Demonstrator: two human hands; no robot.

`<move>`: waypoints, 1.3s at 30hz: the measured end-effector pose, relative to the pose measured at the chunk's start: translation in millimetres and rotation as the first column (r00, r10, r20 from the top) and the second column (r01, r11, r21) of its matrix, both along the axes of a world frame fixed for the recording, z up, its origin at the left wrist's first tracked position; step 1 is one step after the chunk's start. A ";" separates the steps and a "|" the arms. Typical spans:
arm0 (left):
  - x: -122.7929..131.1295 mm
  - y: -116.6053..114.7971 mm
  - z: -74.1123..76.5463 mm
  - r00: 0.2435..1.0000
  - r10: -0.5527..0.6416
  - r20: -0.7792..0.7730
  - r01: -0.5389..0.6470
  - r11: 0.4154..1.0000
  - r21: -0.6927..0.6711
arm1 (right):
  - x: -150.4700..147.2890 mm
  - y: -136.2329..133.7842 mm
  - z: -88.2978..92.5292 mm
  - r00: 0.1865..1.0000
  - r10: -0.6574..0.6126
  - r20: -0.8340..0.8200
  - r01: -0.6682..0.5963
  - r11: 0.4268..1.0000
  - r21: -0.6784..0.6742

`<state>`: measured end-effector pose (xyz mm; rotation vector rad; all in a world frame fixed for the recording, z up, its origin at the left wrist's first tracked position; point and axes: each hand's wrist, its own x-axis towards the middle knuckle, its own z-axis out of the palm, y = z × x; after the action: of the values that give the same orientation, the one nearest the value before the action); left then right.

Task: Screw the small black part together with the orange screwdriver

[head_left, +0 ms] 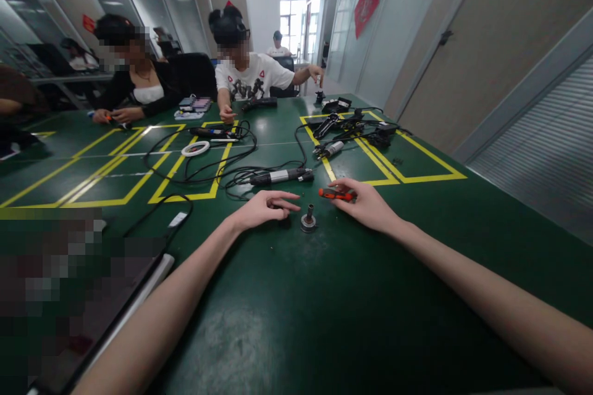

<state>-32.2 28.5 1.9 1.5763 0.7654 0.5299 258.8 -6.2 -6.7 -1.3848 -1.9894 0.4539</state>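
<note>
My left hand [264, 207] is over the green table with its fingers stretched to the right, holding nothing. Just right of its fingertips stands a small round metal part [308, 224] with a short upright shaft. On the other side of that part, my right hand [368, 205] has its thumb and fingers around an orange-and-black handle [336, 194], which looks like a short screwdriver. Its far end is hidden by my fingers. Beyond both hands lies a black-and-silver cylindrical tool [280, 176] with a cable.
The green table [296, 321] carries yellow tape outlines. Black cables, a white ring [195, 148] and another dark tool [215, 132] lie left of centre. Dark parts and cables [354, 126] cluster at right. Co-workers sit across the table. A pale-edged device [160, 271] is near my left forearm.
</note>
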 end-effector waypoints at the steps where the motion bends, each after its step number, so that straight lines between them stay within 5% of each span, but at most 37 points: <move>1: 0.4 0.2 -0.5 1.000 0.010 0.001 -0.010 1.000 0.002 | -2.6 4.4 0.0 0.999 0.019 0.031 -0.019 1.000 0.009; 6: 3.1 -0.3 -2.3 0.997 0.073 0.040 -0.075 0.995 0.061 | -11.1 20.8 -3.5 0.992 0.066 0.111 -0.070 0.997 0.028; 10: 2.3 2.5 -6.4 0.986 0.149 0.079 -0.156 0.984 0.089 | -16.4 6.9 3.0 0.991 0.091 0.098 -0.099 0.992 0.080; 16: -1.5 5.1 -9.4 0.936 0.285 0.209 -0.289 0.957 -0.012 | -50.7 -28.8 8.4 0.921 0.380 -0.088 -0.378 0.925 0.032; 20: -3.1 3.1 -7.5 0.912 0.340 0.232 -0.338 0.940 -0.046 | -84.6 -21.4 -1.7 0.926 0.335 -0.174 -0.347 0.937 -0.043; 26: -2.4 2.2 -6.1 0.905 0.360 0.227 -0.356 0.933 -0.061 | -116.4 -15.1 -4.7 0.916 0.395 -0.071 -0.398 0.917 -0.032; 30: -1.6 2.3 -5.0 0.907 0.363 0.212 -0.360 0.931 -0.054 | -100.5 -19.1 -2.4 0.923 0.382 -0.035 -0.383 0.923 -0.031; 39: -1.3 1.6 -3.3 0.918 0.352 0.183 -0.352 0.935 -0.030 | 1.1 -30.2 -6.9 0.984 0.176 0.002 -0.175 0.979 -0.102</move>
<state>-33.6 30.1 -1.4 1.3728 0.9097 0.9295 259.9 -36.5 -13.6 -1.2792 -2.1333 0.6364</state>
